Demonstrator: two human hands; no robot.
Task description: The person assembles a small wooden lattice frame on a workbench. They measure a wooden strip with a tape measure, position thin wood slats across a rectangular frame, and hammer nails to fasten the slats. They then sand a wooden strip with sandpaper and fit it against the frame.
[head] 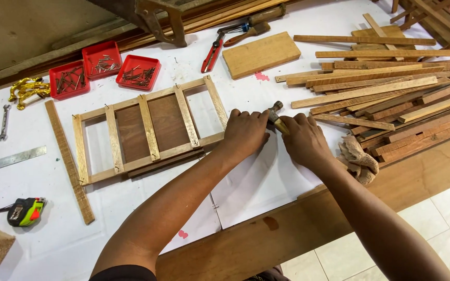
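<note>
Two hands meet just right of the wooden frame (149,130), and both of them are yours: your left hand (245,132) lies knuckles-up and curled on the white sheet (266,179), touching the frame's near right corner, while your right hand (304,139) is closed around the handle of a small hammer (275,115), whose metal head pokes out on the far side between the two hands. Whether your left fingers pinch a nail you cannot tell from here; they are folded under and hidden. The frame itself lies flat on the sheet, a ladder of pale slats over a darker board, with nail heads showing at several joints, so by my judgement you are at the nailing stage, busy at that right-hand end. If so, the next blow calls for a short, controlled tap, since your left fingers sit right beside the hammer head, and the frame must stay pressed flat so the slat does not shift. Three red trays (102,70) of nails sit at the far left, well apart from your hands, so a fresh nail means a reach across the frame. A loose slat (70,161) lies along the frame's left side, a heap of cut strips (386,93) is piled to the right, and a tape measure (26,211) rests near left.
</note>
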